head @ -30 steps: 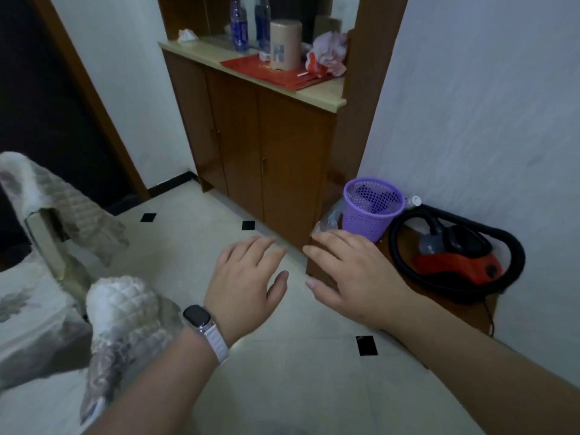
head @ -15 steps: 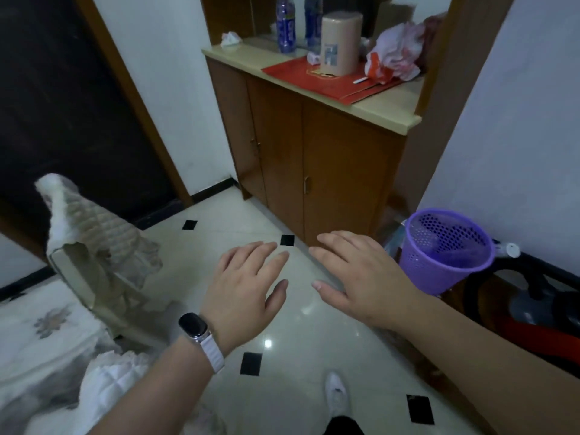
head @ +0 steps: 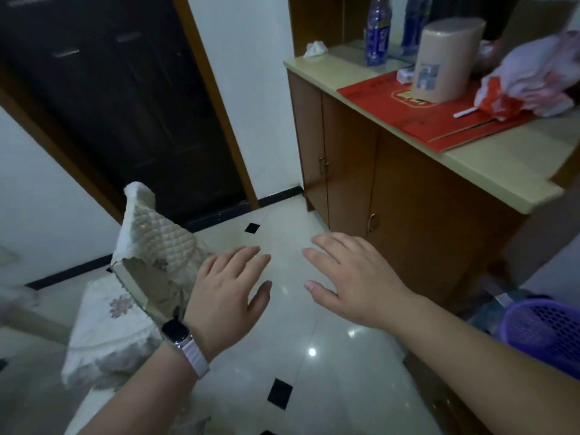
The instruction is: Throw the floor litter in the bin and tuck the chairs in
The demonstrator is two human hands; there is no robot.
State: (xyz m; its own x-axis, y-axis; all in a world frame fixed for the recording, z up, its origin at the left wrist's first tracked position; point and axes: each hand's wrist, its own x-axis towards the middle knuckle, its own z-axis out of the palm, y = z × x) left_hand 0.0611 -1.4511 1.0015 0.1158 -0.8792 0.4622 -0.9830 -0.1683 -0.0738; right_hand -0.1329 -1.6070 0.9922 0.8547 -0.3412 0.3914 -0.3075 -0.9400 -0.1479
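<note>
The floor (head: pixel 329 356) is glossy pale tile set with small diamonds; one black inset (head: pixel 252 227) lies beyond the left hand (head: pixel 226 296), and another sits nearer than its wrist. A chair (head: pixel 150 255) in a quilted cover stands on the floor just left of that hand. Beyond the right hand (head: pixel 354 277) the table (head: pixel 489 164), a beige top on a wooden cabinet, carries a red sheet (head: pixel 417 120), a tan cylinder (head: pixel 445 58) upright on the sheet, a crumpled white-and-orange bag (head: pixel 533 80), blue bottles (head: pixel 378 32) and a tissue (head: pixel 315 49).

Purple mesh bin (head: pixel 546 331), cream quilted chair cover (head: pixel 157 243), white floor (head: pixel 329 356) with black diamonds.
</note>
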